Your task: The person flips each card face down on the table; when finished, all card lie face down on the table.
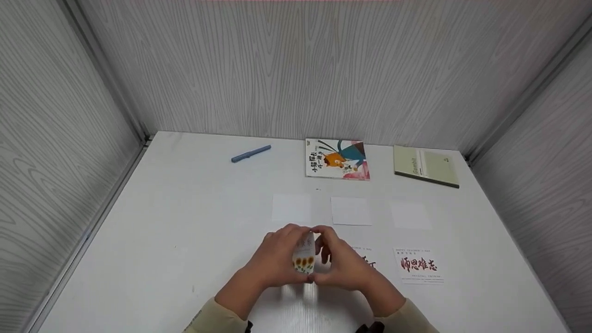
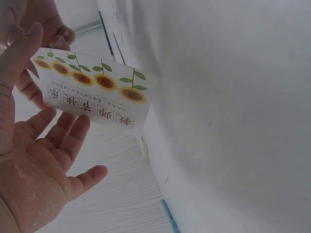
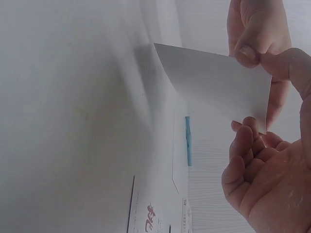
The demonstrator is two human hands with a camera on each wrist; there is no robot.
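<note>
— What have you got there?

— A sunflower card (image 1: 304, 257), lifted off the white table (image 1: 185, 222) and held up on edge between both my hands, near the front edge. My left hand (image 1: 276, 259) pinches it with thumb against fingertips, the rest of the fingers loose. My right hand (image 1: 341, 261) pinches the opposite side the same way.

— How does it feel likely to behave?

— Light, I judge, and thin. The wrist views show it bowing a little, so it is stiff enough to stand but bends easily. The face looks smooth, maybe slick.

— Where would you grip it?

— By the edges or corners, lightly, so as not to crease it.

— And around you?

— Another printed card with red lettering (image 1: 418, 265) lies to my right, three blank white cards (image 1: 351, 211) beyond, then a picture book (image 1: 337, 159), a green notebook (image 1: 426, 166) and a blue pen (image 1: 251, 153) at the back.
</note>
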